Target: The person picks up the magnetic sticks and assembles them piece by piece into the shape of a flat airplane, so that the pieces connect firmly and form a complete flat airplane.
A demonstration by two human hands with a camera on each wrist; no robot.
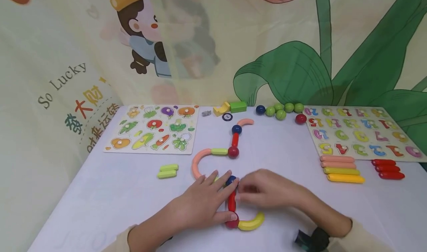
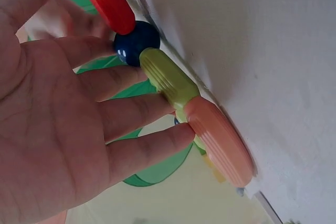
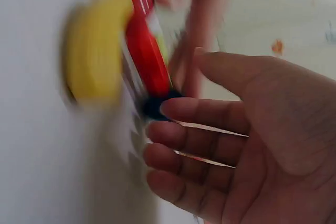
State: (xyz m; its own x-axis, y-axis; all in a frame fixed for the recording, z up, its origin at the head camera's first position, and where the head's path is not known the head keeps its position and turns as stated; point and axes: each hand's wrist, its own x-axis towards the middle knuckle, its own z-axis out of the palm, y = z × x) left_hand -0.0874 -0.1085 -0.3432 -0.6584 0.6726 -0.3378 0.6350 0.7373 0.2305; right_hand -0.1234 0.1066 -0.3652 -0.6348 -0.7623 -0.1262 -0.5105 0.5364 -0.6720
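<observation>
A chain of magnetic rods and balls lies on the white table. My left hand (image 1: pixel 200 205) spreads over its lower part with straight fingers. They touch the near blue ball (image 2: pixel 137 44), a light-green rod (image 2: pixel 170 80) and a curved pink rod (image 2: pixel 220 140). The left thumb reaches the lower red ball (image 1: pixel 232 222). My right hand (image 1: pixel 271 188), fingers loosely bent, is just right of the blue ball and a red rod (image 1: pixel 231 202); nothing is in its grasp. A curved yellow rod (image 1: pixel 251 223) joins the lower red ball. The right wrist view is blurred.
Two light-green rods (image 1: pixel 168 171) lie left of the chain. Pink and yellow rods (image 1: pixel 341 168) and red rods (image 1: pixel 388 169) lie at right. Behind stand a vegetable puzzle board (image 1: pixel 133 116), a number puzzle board (image 1: pixel 360 128), several green balls (image 1: pixel 280 114) and a green block (image 1: pixel 238 106).
</observation>
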